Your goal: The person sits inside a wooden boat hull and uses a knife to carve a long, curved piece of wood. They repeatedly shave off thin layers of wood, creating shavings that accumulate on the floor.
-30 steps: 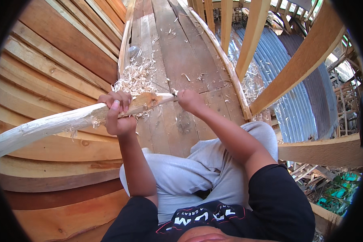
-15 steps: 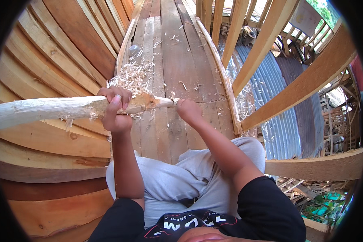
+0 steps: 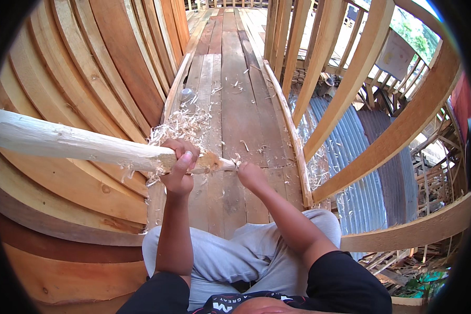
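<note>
We see 2 bare hands at 1 pale wooden pole (image 3: 78,138), which comes from the left edge and lies crosswise above the plank floor (image 3: 240,110). The left hand (image 3: 180,165) is wrapped firmly around this pole, near its narrow end. The right hand (image 3: 252,176) is clenched just beside the pointed tip; what this fist contains, we cannot tell. Beyond the left hand, 1 heap of shavings (image 3: 180,125) lies near the board wall (image 3: 115,52), and 1 small grey container (image 3: 186,94) is farther away.

Left head-worn fisheye: close above legs (image 3: 222,256), facing down and forward along floorboards (image 3: 239,118).
</note>
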Motion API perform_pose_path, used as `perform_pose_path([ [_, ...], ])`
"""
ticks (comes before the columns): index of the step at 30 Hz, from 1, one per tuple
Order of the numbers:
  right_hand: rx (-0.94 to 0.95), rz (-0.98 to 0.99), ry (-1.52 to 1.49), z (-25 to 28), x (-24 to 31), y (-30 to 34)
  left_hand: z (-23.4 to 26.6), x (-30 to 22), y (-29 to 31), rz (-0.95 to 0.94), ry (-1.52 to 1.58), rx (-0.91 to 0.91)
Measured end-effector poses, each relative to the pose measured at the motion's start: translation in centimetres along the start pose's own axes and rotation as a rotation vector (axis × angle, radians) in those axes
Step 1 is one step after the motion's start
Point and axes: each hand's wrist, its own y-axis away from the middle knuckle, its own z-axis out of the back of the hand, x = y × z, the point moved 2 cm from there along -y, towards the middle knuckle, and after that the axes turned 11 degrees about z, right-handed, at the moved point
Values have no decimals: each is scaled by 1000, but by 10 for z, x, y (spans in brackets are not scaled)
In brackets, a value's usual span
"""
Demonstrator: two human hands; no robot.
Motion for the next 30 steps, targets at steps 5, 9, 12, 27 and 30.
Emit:
perform_pose_path([
  [5,82,-22,-28,58,94,39,15,-5,4,-12,-11,15],
  [9,-51,-26,-23,25,44,18,10,-1,3,17,6,32],
  [12,-72,-15,-61,2,-7,8,4,4,2,16,7,-47],
  [27,-37,-119,23,4,10,8,16,2,-4,-13,44,41],
  [30,-26,-32,-8,28,47,26,19,1,-2,14,72,23],
])
